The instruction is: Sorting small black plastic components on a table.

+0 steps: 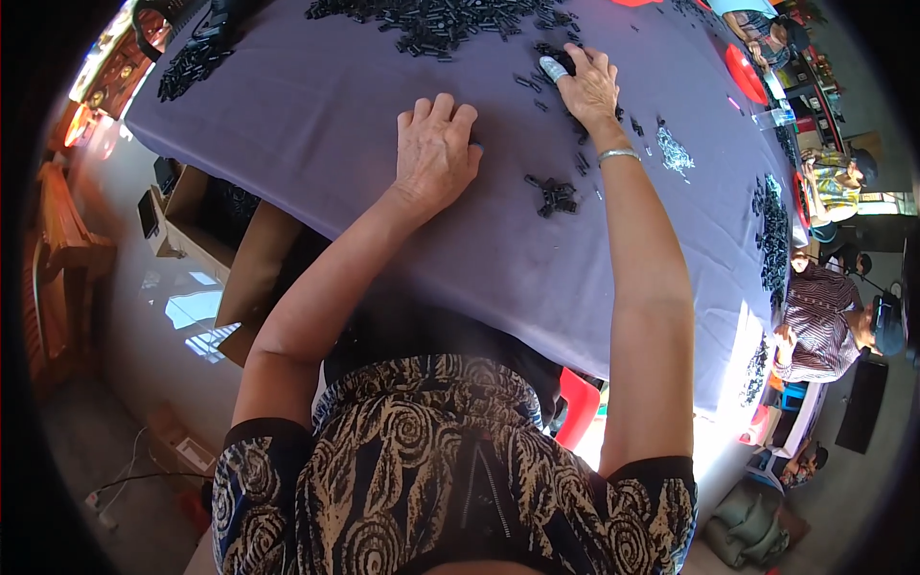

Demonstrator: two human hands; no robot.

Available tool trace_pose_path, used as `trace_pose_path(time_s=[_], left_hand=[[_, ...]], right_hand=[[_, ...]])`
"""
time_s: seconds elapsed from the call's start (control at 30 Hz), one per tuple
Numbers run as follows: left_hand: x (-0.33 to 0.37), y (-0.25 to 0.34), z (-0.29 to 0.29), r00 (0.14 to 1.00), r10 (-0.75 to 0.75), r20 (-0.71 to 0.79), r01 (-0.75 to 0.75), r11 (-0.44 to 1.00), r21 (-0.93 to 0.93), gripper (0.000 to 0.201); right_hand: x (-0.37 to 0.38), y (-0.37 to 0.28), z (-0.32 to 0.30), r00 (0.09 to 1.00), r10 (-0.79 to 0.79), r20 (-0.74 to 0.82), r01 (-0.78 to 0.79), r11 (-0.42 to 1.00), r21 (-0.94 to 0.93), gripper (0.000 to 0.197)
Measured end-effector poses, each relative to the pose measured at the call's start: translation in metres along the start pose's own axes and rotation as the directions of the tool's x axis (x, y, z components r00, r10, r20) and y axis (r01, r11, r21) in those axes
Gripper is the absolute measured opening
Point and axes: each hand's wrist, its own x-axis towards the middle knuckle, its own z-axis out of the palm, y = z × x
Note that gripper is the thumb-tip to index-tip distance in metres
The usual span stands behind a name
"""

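Over the middle of the table, my left hand (pixel 436 149) is closed, its fingers curled down. Something dark shows beside its thumb, too small to name. Farther off and to the right, my right hand (pixel 589 88) bends its fingers around a few small black parts (pixel 554 50) on the cloth. A pale wrap covers its thumb, and a metal bangle (pixel 618 154) circles that wrist. Between my forearms lies a small cluster of black parts (pixel 553 195), with more single pieces scattered near the right hand.
A big heap of black parts (pixel 431 27) covers the far side of the grey-purple tablecloth (pixel 316 105). Small silvery pieces (pixel 675 150) lie right of my right wrist. An open cardboard box (pixel 251 251) stands below the left edge. Other people (pixel 819 321) sit along the right.
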Motion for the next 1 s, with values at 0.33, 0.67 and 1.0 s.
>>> trace_pose_path(time_s=[0.33,0.67,1.0], left_hand=[[-0.002,0.000,0.002,1.000,0.002,-0.003,-0.002,1.000,-0.013,0.037],[0.000,-0.003,0.004,1.000,0.009,-0.004,-0.009,1.000,-0.005,0.034],[-0.001,-0.006,0.007,0.999,0.038,-0.034,-0.038,0.999,0.005,0.031]], right_hand=[[-0.004,-0.003,-0.001,0.999,-0.033,0.037,0.033,0.999,-0.004,0.026],[-0.091,-0.012,-0.040,0.936,-0.348,-0.054,0.352,0.924,0.148,0.025],[-0.124,-0.012,-0.062,0.913,-0.396,-0.098,0.408,0.892,0.195,0.027]])
